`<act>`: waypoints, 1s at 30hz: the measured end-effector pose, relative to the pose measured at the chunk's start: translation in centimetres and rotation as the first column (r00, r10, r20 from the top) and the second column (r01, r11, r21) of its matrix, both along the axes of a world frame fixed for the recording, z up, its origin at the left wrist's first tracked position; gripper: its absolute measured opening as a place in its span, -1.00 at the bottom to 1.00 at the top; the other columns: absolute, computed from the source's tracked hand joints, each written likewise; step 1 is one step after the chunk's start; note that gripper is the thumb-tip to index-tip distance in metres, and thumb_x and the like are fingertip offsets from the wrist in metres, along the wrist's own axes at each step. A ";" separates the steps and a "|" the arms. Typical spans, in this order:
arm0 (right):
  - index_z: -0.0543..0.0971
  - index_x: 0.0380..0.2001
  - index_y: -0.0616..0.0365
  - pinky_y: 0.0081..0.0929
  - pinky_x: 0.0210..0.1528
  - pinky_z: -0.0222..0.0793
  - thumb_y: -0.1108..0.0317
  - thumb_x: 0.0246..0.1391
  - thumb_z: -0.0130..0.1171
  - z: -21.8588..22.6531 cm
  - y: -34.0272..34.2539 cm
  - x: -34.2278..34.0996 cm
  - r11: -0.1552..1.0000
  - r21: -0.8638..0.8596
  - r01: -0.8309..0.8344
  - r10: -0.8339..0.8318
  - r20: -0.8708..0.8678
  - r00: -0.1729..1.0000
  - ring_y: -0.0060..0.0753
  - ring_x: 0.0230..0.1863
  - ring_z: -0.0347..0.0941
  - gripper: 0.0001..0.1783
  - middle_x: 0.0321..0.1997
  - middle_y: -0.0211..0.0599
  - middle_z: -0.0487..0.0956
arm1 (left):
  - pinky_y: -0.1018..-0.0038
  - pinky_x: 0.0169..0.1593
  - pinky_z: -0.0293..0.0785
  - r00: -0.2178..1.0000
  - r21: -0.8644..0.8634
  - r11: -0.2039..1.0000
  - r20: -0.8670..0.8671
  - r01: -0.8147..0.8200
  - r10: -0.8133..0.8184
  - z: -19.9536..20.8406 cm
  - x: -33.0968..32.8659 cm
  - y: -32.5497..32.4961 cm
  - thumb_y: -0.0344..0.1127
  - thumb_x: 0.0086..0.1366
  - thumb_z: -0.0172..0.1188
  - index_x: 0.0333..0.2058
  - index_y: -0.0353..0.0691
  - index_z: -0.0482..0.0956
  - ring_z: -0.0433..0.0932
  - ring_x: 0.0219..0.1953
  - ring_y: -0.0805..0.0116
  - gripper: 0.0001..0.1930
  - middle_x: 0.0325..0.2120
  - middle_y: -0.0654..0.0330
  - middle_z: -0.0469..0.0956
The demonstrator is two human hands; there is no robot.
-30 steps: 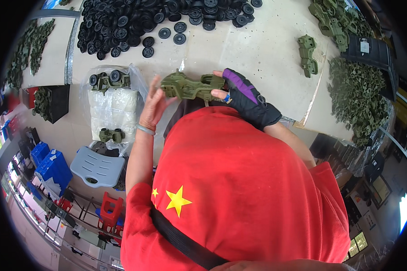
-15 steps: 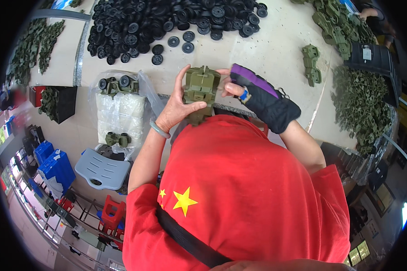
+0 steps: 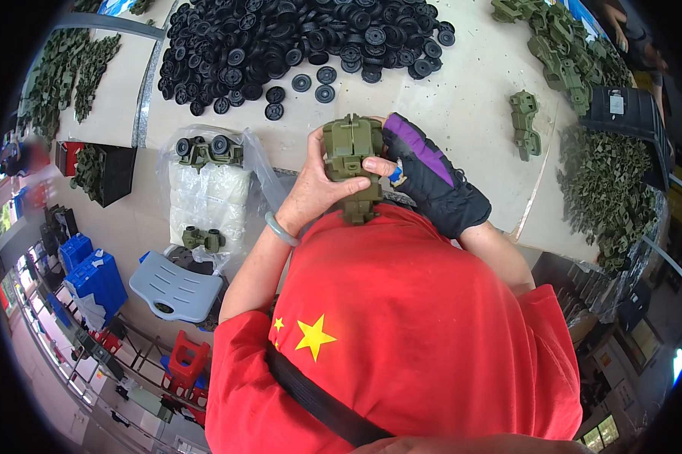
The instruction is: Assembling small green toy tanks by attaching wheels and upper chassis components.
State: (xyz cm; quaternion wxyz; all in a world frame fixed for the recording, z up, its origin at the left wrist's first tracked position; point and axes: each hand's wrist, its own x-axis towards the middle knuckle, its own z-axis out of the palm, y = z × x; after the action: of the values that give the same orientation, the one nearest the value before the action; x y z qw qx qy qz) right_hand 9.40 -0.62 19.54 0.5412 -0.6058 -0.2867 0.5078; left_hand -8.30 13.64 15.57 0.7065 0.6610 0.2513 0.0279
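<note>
An olive-green plastic toy vehicle body (image 3: pixel 354 142) is held upright at the table's near edge, close to my chest. My left hand (image 3: pixel 320 185) wraps its left side, thumb lying across the lower front. On the opposite side, my right hand (image 3: pixel 435 178), in a black and purple fingerless glove with blue on the thumb, presses its thumb on the body. The right fingers are mostly hidden behind the part. Beyond the hands lie a few loose black toy wheels (image 3: pixel 325 94). A single green chassis part (image 3: pixel 525 125) rests to the right.
A large heap of black wheels (image 3: pixel 280 45) covers the far table. Green parts pile up at the right (image 3: pixel 605 189) and far left (image 3: pixel 68 72). Wheeled green chassis (image 3: pixel 205 151) sit on plastic-wrapped white packs (image 3: pixel 208 193) at left, near a grey stool (image 3: pixel 176 287).
My right hand has closed in on the vehicle body, its thumb now pressing the front. The body appears slightly further right and lower in view; the whole view has shifted a little too.
</note>
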 end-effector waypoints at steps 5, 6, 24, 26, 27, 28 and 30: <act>0.33 0.44 0.24 -0.28 0.45 0.30 0.16 0.33 0.34 2.6 0.1 0.8 0.993 -0.083 -0.087 0.084 -0.039 0.996 -0.26 0.39 0.43 -0.25 0.34 -0.11 0.54 | 0.26 0.42 0.34 0.995 -0.278 0.960 0.094 -0.008 0.036 1.3 -0.5 1.9 -0.06 0.33 0.47 0.54 -0.18 -0.05 0.37 0.39 0.14 0.03 0.40 -0.03 0.27; 0.33 0.44 0.24 -0.28 0.45 0.30 0.16 0.33 0.34 2.5 0.2 0.9 0.993 -0.083 -0.087 0.084 -0.039 0.996 -0.26 0.39 0.43 -0.25 0.34 -0.11 0.54 | 0.29 0.43 0.30 0.992 -0.279 0.960 0.120 -0.010 0.045 1.2 -0.4 2.2 0.06 0.41 0.38 0.54 -0.17 0.00 0.36 0.39 0.14 -0.04 0.40 -0.01 0.26; 0.49 0.17 0.28 -0.27 0.13 0.51 0.04 0.23 0.45 0.3 0.4 -0.2 0.987 -0.102 -0.126 0.140 0.154 0.978 -0.21 0.11 0.59 -0.35 0.11 -0.02 0.61 | 0.50 0.23 0.47 0.955 -0.406 0.867 -0.058 -0.289 0.292 4.2 0.6 1.1 -0.28 0.53 0.27 0.30 -0.21 0.57 0.55 0.09 0.50 -0.58 0.07 0.23 0.65; 0.45 0.28 0.29 -0.28 0.18 0.50 0.05 0.26 0.43 0.5 0.7 -0.1 0.986 -0.078 -0.147 0.152 0.055 0.987 -0.19 0.14 0.58 -0.29 0.16 0.00 0.58 | 0.50 0.23 0.47 0.959 -0.423 0.862 -0.077 -0.280 0.273 4.3 0.5 1.3 -0.31 0.52 0.28 0.32 -0.20 0.56 0.56 0.11 0.49 -0.56 0.09 0.22 0.64; 0.45 0.28 0.29 -0.28 0.18 0.50 0.05 0.26 0.43 0.3 0.6 -0.5 0.986 -0.077 -0.149 0.154 0.054 0.987 -0.19 0.14 0.58 -0.29 0.16 0.00 0.58 | 0.50 0.23 0.48 0.962 -0.381 0.884 -0.075 -0.270 0.262 4.3 0.4 1.2 -0.32 0.51 0.28 0.31 -0.21 0.57 0.56 0.10 0.49 -0.56 0.10 0.21 0.64; 0.40 0.35 0.28 -0.28 0.21 0.49 0.05 0.27 0.42 -0.2 0.6 -0.8 0.994 -0.034 -0.100 0.101 0.035 0.994 -0.16 0.17 0.56 -0.23 0.20 0.03 0.56 | 0.50 0.22 0.50 0.966 -0.336 0.905 -0.068 -0.259 0.251 4.2 0.5 1.4 -0.33 0.50 0.29 0.31 -0.22 0.57 0.57 0.10 0.49 -0.56 0.11 0.20 0.64; 0.34 0.42 0.28 -0.27 0.24 0.47 0.05 0.28 0.40 0.0 0.9 -1.3 0.999 0.013 -0.050 0.050 0.017 0.999 -0.13 0.21 0.54 -0.18 0.23 0.05 0.55 | 0.50 0.20 0.52 0.953 -0.322 0.898 -0.045 -0.299 0.301 4.1 0.7 1.5 -0.34 0.49 0.31 0.30 -0.23 0.58 0.58 0.09 0.48 -0.56 0.11 0.18 0.64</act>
State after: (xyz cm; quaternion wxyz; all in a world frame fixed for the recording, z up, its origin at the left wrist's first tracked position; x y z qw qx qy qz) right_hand 8.05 0.30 19.53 0.5300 -0.5989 -0.3096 0.5143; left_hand -7.61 15.17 19.68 0.7938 0.4886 0.3490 0.0966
